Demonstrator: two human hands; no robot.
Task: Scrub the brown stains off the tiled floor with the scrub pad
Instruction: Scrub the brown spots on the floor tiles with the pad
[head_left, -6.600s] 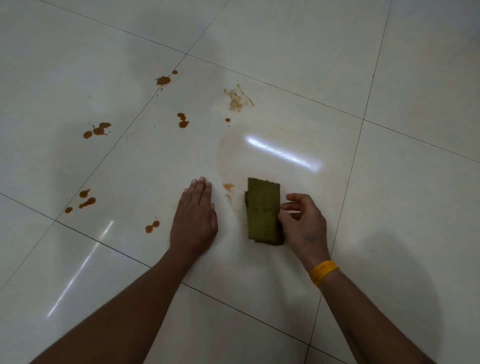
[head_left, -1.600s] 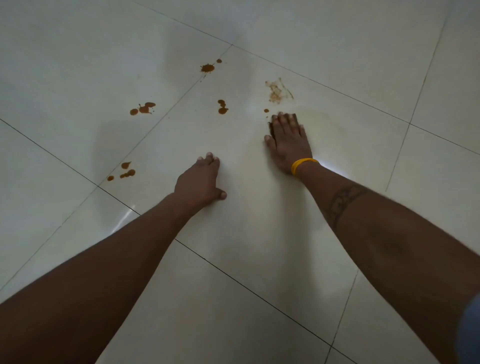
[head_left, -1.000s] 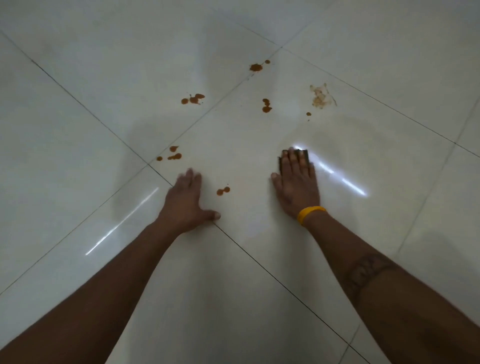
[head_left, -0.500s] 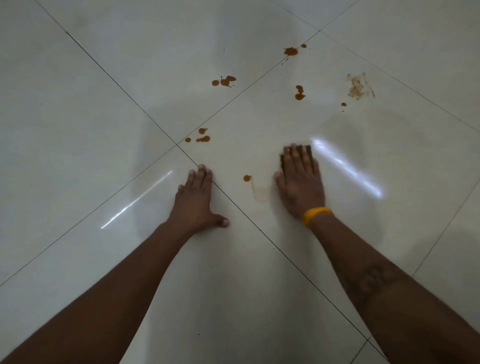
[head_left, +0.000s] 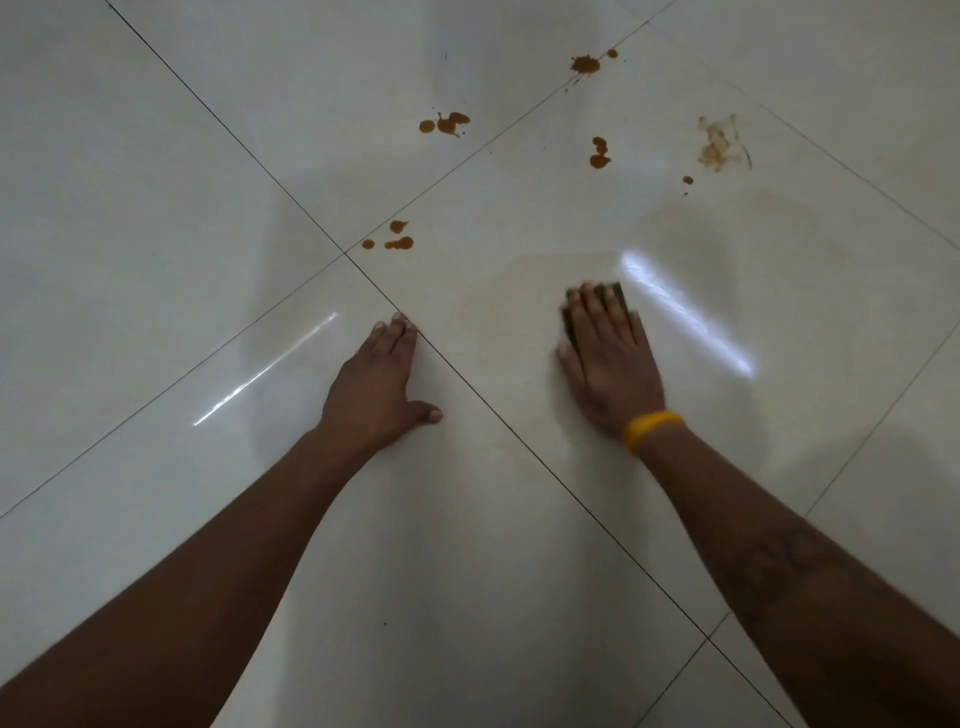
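Right hand (head_left: 608, 364) lies flat, pressing pad (head_left: 613, 292) to floor (head_left: 156, 208); left hand (head_left: 376, 384) splayed, empty. Press hard w/ short strokes twd stains (head_left: 397, 241).

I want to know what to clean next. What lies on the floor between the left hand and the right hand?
In the head view, only bare tile and one dark grout line lie between the left hand and the right hand; no brown stain shows there.

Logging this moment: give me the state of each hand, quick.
Left hand: open, flat on the tiled floor, holding nothing.
Right hand: open, pressing flat on the scrub pad.
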